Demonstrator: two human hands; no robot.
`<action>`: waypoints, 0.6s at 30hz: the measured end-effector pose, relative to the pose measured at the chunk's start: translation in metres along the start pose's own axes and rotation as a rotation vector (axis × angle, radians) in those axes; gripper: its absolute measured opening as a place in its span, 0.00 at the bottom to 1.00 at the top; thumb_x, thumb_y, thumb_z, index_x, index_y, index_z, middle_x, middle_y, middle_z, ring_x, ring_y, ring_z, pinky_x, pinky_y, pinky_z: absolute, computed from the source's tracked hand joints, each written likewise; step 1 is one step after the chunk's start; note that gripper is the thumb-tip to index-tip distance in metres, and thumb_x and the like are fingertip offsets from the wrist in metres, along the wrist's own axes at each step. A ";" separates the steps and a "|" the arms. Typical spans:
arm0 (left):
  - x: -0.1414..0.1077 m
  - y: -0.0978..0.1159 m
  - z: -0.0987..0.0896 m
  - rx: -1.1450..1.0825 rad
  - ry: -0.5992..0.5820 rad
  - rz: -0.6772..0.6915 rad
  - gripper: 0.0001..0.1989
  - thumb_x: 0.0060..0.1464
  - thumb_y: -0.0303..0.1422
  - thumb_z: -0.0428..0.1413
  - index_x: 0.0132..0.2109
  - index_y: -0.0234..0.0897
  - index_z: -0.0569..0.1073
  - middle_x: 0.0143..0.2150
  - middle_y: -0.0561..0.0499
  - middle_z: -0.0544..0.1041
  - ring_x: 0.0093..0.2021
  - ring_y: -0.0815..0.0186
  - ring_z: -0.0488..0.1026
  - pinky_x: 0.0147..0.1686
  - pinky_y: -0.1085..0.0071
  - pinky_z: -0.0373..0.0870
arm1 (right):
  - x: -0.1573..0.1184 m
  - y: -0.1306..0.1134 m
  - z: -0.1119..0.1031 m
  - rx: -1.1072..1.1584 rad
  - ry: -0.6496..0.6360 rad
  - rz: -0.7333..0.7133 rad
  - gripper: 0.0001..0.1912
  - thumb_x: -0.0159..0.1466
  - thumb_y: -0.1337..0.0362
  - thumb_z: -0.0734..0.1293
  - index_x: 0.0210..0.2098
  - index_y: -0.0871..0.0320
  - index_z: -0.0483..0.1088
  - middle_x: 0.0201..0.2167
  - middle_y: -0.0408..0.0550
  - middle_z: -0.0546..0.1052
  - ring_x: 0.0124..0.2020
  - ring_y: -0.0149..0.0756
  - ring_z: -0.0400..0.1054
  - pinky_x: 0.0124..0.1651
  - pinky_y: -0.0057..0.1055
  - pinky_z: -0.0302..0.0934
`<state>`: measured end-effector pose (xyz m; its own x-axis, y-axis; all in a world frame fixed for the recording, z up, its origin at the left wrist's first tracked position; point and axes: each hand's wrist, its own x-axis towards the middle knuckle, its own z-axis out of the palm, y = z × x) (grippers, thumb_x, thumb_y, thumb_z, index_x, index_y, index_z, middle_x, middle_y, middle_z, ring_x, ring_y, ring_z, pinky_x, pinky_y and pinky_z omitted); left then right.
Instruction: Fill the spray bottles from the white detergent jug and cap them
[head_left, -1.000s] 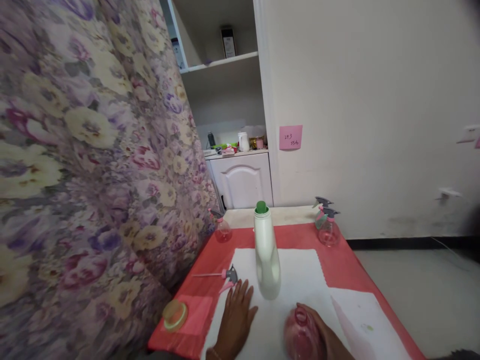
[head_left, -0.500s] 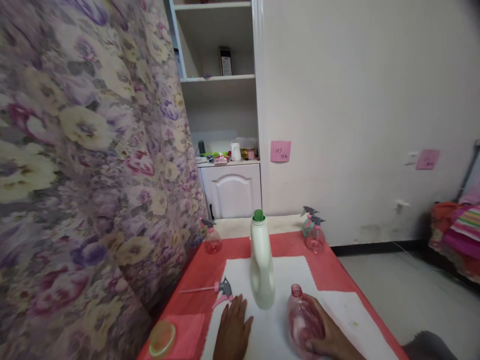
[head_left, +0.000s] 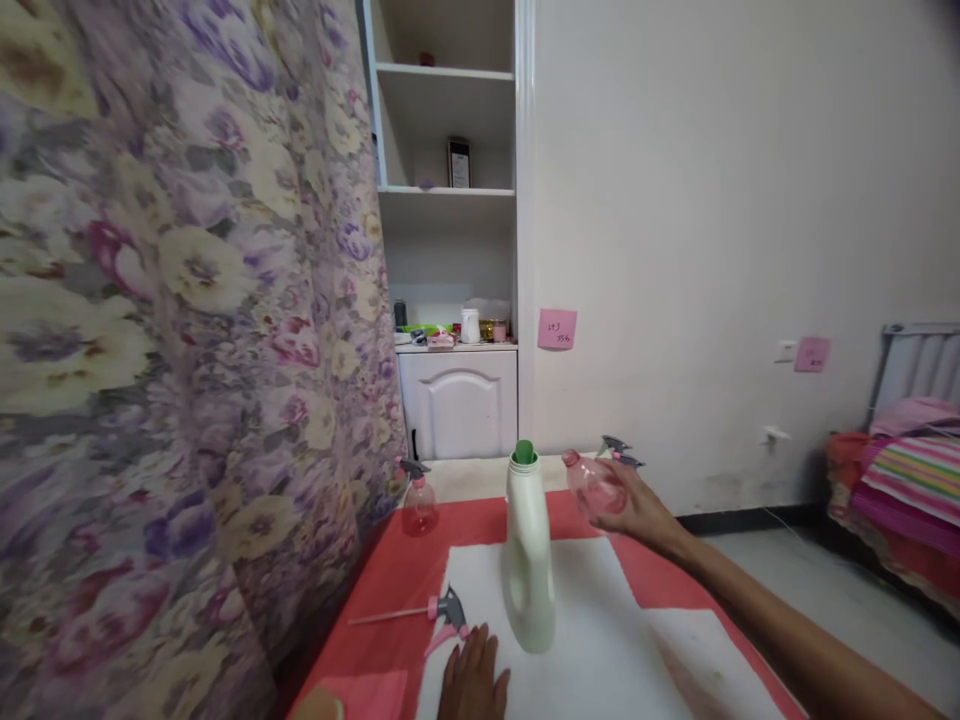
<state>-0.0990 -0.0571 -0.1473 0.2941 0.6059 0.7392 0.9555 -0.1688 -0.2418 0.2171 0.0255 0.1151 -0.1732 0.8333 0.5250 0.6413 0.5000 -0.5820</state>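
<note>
My right hand [head_left: 631, 505] is wrapped round a clear pink spray bottle [head_left: 596, 490] with no spray head on it. The bottle is raised and tilted, its mouth pointing left towards the neck of a pale green jug [head_left: 531, 565]. The jug stands upright on white paper, with a green spout [head_left: 524, 453] showing in its opening. My left hand [head_left: 474, 680] rests flat on the paper with its fingers out. Just beyond its fingertips lies a loose grey and pink trigger spray head [head_left: 448, 612], its tube stretching left over the red cover.
A pink spray bottle [head_left: 420, 508] with its head on stands at the back left. Other spray heads [head_left: 619, 447] show behind my right hand. A round yellowish lid [head_left: 318, 704] is cut off at the bottom edge. The floral curtain [head_left: 202, 400] borders the left side.
My right hand has lifted the pink spray bottle off the paper, moved it away from me and tilted it leftwards. My left hand stays flat by the spray head. The view has tipped up.
</note>
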 end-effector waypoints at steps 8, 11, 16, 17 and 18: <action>-0.008 -0.007 0.017 -0.031 -0.068 -0.005 0.16 0.54 0.32 0.53 0.49 0.44 0.77 0.50 0.49 0.80 0.48 0.59 0.78 0.45 0.65 0.73 | 0.055 -0.022 0.003 -0.307 -0.043 -0.098 0.41 0.49 0.64 0.72 0.61 0.51 0.59 0.49 0.52 0.66 0.50 0.49 0.63 0.44 0.37 0.61; -0.009 -0.009 0.025 0.022 0.024 0.053 0.14 0.53 0.34 0.53 0.45 0.41 0.79 0.46 0.48 0.82 0.43 0.60 0.80 0.41 0.65 0.73 | 0.064 -0.028 0.005 -0.396 -0.045 -0.138 0.41 0.48 0.66 0.72 0.61 0.52 0.59 0.49 0.53 0.66 0.48 0.48 0.62 0.41 0.35 0.58; -0.005 -0.010 0.025 0.085 0.201 0.106 0.13 0.57 0.36 0.50 0.42 0.39 0.78 0.43 0.48 0.83 0.40 0.63 0.80 0.40 0.67 0.70 | 0.072 -0.033 0.005 -0.504 -0.054 -0.205 0.41 0.48 0.67 0.71 0.61 0.51 0.59 0.48 0.52 0.66 0.46 0.45 0.60 0.42 0.34 0.56; -0.005 -0.009 0.025 0.083 0.221 0.103 0.13 0.57 0.36 0.50 0.42 0.39 0.77 0.42 0.48 0.84 0.40 0.63 0.80 0.40 0.67 0.70 | 0.073 -0.034 0.005 -0.520 -0.057 -0.219 0.41 0.48 0.67 0.71 0.61 0.52 0.59 0.48 0.52 0.66 0.46 0.45 0.60 0.42 0.34 0.56; -0.004 -0.009 0.024 0.079 0.234 0.096 0.13 0.58 0.36 0.50 0.42 0.39 0.77 0.42 0.48 0.84 0.40 0.63 0.79 0.40 0.67 0.69 | 0.074 -0.035 0.005 -0.534 -0.060 -0.232 0.41 0.48 0.68 0.71 0.61 0.52 0.59 0.48 0.52 0.66 0.46 0.45 0.60 0.43 0.34 0.56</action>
<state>-0.1097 -0.0393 -0.1634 0.3892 0.3921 0.8335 0.9210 -0.1500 -0.3594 0.1784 0.0707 0.1709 -0.3860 0.7359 0.5564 0.8669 0.4956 -0.0541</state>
